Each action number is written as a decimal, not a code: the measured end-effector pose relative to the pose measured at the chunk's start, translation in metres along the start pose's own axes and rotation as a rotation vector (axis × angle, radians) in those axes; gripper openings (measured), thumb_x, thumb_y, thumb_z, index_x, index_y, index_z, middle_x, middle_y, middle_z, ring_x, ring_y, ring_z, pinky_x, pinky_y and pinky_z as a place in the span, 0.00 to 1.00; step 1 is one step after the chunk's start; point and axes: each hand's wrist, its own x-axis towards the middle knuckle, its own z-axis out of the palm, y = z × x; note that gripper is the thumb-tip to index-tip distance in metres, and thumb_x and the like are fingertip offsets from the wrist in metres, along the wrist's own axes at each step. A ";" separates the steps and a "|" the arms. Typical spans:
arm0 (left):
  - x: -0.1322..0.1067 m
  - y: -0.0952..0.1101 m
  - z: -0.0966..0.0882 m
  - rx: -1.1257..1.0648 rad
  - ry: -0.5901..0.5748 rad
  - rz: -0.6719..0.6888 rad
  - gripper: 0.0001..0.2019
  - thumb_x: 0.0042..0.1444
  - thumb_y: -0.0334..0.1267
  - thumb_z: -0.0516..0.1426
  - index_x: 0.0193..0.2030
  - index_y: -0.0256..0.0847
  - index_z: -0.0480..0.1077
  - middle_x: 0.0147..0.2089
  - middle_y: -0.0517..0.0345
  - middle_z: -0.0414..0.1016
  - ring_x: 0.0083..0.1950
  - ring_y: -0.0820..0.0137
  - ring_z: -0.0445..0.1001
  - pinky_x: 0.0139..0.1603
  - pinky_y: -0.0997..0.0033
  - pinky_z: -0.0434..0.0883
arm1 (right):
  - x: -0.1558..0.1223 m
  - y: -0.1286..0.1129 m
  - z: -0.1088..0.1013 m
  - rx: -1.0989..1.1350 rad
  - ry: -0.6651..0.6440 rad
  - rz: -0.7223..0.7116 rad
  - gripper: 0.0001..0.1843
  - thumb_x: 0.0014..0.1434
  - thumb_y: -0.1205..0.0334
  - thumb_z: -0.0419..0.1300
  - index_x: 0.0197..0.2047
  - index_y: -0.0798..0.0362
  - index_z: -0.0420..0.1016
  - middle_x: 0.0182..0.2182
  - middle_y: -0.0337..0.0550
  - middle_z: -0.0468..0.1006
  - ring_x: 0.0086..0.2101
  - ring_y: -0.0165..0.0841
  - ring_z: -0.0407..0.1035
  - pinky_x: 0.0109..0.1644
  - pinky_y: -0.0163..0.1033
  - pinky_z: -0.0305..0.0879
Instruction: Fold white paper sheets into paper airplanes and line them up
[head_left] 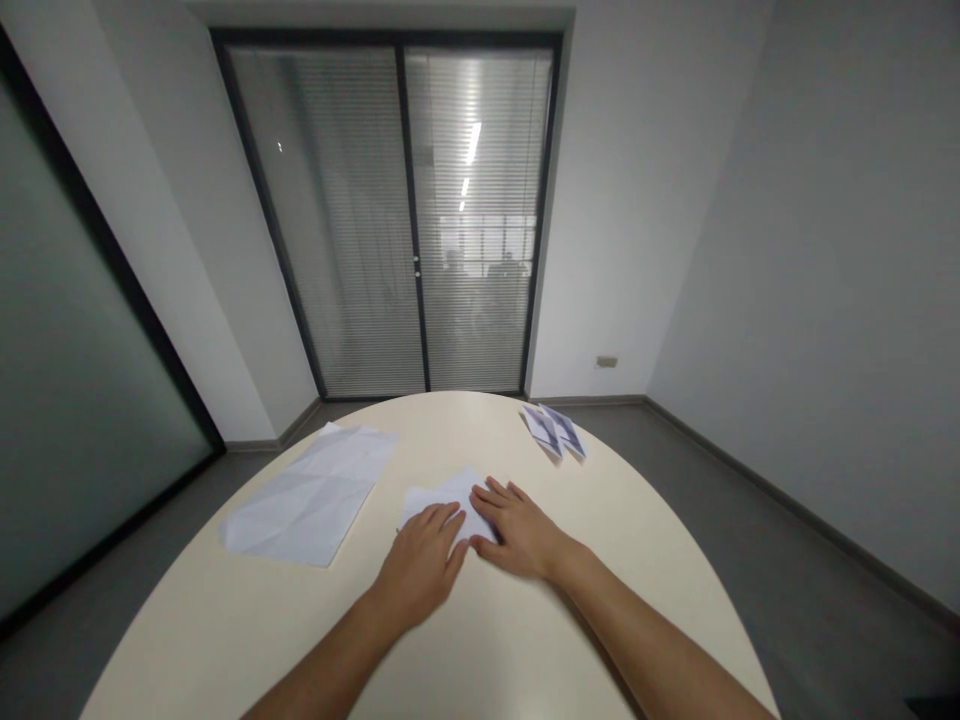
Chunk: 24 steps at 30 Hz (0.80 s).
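A small folded white paper (442,497) lies on the cream oval table (480,620) in front of me. My left hand (420,562) lies flat on its near left part, fingers stretched out and together. My right hand (517,528) presses flat on its right part, fingers extended toward the left. The two hands touch each other over the paper, which they partly cover.
A large creased white sheet (311,495) lies unfolded at the table's left. Two folded printed papers (553,430) rest near the far right edge. Beyond the table stands a glass sliding door with blinds (405,220); grey floor surrounds the table.
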 end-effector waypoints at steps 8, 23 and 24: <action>0.001 -0.004 0.004 0.040 -0.007 -0.156 0.22 0.70 0.46 0.46 0.60 0.38 0.70 0.64 0.45 0.70 0.65 0.56 0.67 0.65 0.50 0.64 | -0.004 -0.002 -0.014 0.055 0.027 -0.195 0.24 0.60 0.52 0.60 0.58 0.49 0.76 0.59 0.49 0.73 0.64 0.49 0.59 0.68 0.56 0.52; -0.003 -0.015 -0.003 -0.093 -0.187 0.005 0.26 0.65 0.45 0.53 0.69 0.47 0.60 0.73 0.52 0.58 0.73 0.56 0.55 0.72 0.44 0.52 | 0.002 0.002 -0.003 0.193 0.175 -0.287 0.21 0.67 0.58 0.54 0.61 0.51 0.71 0.56 0.49 0.76 0.57 0.40 0.68 0.64 0.48 0.60; -0.003 -0.015 -0.005 -0.113 -0.200 0.043 0.26 0.65 0.45 0.53 0.69 0.48 0.59 0.73 0.53 0.57 0.73 0.57 0.54 0.72 0.45 0.52 | 0.002 0.003 -0.002 0.186 0.162 -0.281 0.21 0.68 0.57 0.53 0.62 0.50 0.70 0.58 0.49 0.74 0.59 0.41 0.66 0.65 0.50 0.58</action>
